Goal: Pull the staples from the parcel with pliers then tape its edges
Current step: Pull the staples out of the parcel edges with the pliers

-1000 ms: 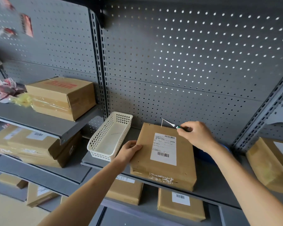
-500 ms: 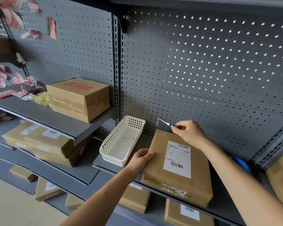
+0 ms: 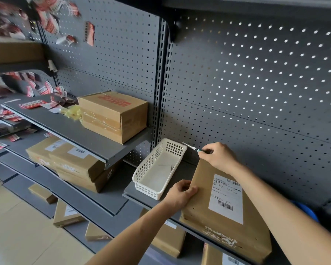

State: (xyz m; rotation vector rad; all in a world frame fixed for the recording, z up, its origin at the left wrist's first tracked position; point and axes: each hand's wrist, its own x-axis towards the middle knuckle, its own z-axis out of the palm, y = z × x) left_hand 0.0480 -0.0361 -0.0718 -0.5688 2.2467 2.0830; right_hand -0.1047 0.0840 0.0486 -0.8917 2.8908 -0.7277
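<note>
A grey pegboard wall (image 3: 256, 92) is filling the view from 10 to 3 o'clock, with grey shelves (image 3: 96, 138) carrying cardboard boxes (image 3: 113, 115) at 9 o'clock. The brown parcel (image 3: 224, 213) is lying on the shelf at 5 o'clock, just beside a white basket (image 3: 157, 173). The left hand (image 3: 180, 192) is gripping the parcel's left edge. The right hand (image 3: 218, 155) is gripping the pliers (image 3: 189, 147), whose tip is now hanging over the basket's far rim, having swung leftward off the parcel since half a second ago.

Head-worn view, down onto shelf (image 3: 111, 148)
</note>
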